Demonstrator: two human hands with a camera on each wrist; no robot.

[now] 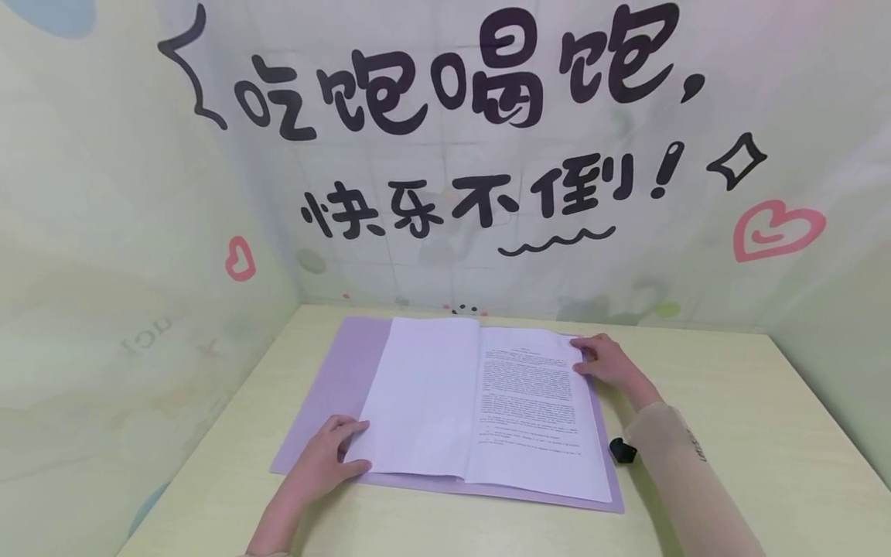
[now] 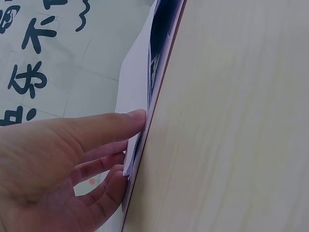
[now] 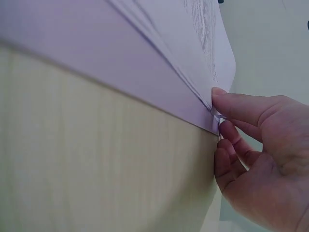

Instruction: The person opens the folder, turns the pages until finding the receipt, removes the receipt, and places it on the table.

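A light purple folder [image 1: 346, 371] lies spread on the table, with white sheets inside it. The left-hand sheet [image 1: 421, 398] is blank; the right-hand page [image 1: 532, 472] carries printed text. My left hand [image 1: 320, 463] rests at the lower left corner of the blank sheet, its thumb and fingers spread apart. In the left wrist view the left thumb [image 2: 133, 121] touches the edge of the stacked sheets [image 2: 136, 82]. At the far right corner, my right hand [image 1: 611, 363] pinches the printed page between thumb and fingers. The right wrist view shows that thumb [image 3: 227, 99] on the paper.
The folder sits on a pale wooden table [image 1: 731, 418]. A small black object [image 1: 623, 451] is beside the right sleeve [image 1: 685, 472]. Behind the table's back edge hangs a light backdrop [image 1: 431, 286] with large black characters and pink hearts.
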